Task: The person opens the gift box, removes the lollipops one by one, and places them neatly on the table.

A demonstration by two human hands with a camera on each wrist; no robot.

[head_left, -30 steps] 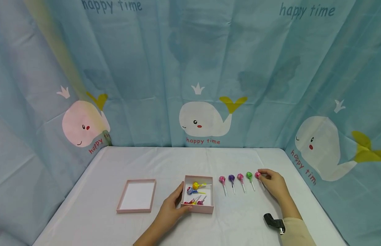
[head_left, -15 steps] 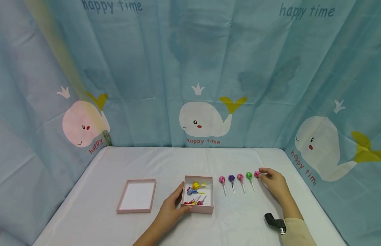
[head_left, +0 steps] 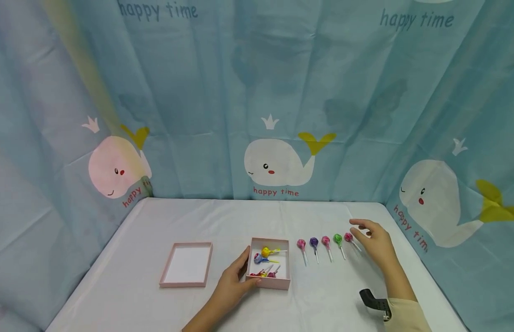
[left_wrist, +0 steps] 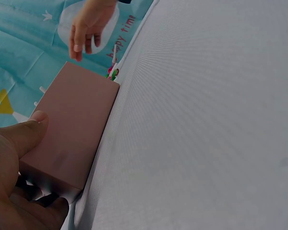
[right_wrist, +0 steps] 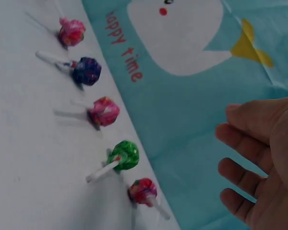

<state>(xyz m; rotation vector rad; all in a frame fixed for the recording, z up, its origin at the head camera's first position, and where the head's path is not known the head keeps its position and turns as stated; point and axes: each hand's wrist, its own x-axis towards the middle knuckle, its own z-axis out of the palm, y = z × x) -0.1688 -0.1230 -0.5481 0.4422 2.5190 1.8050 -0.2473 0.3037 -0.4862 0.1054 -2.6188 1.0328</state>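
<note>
Head view: my left hand (head_left: 232, 287) grips the box (head_left: 273, 283) at its near-left corner, thumb on the front wall. Box sits on the bench (head_left: 248, 216), top side uncovered. Inside: yellow lollipop (head_left: 265, 251), blue lollipop (head_left: 258, 259) just below it, and a small bunch (head_left: 264, 273) against the near wall, partly hidden by it, so no count from me. Lid (head_left: 187, 263) lies left of the box, white inside up; my left hand is between the two.

Right of the box, a row of five: left pink (head_left: 301, 243), purple (head_left: 314, 242), middle pink (head_left: 326, 240), green (head_left: 337, 238), end pink (head_left: 348, 237). My right hand (head_left: 377, 242) is free, fingers parted, just beside end pink. The other four lie between that one and the box. Black bracket (head_left: 373, 300) sticks out from my right sleeve (head_left: 408, 316), over the bench.

Left wrist view: thumb on the box's side, fingers round the corner. Box wall blocks most of the contents; a couple of stick ends poke past the rim.

Right wrist view: fingers loosely bent, thumb and index apart, clear of all five lollipops. Curtain (right_wrist: 182, 124) with a whale print (right_wrist: 182, 43) behind.
</note>
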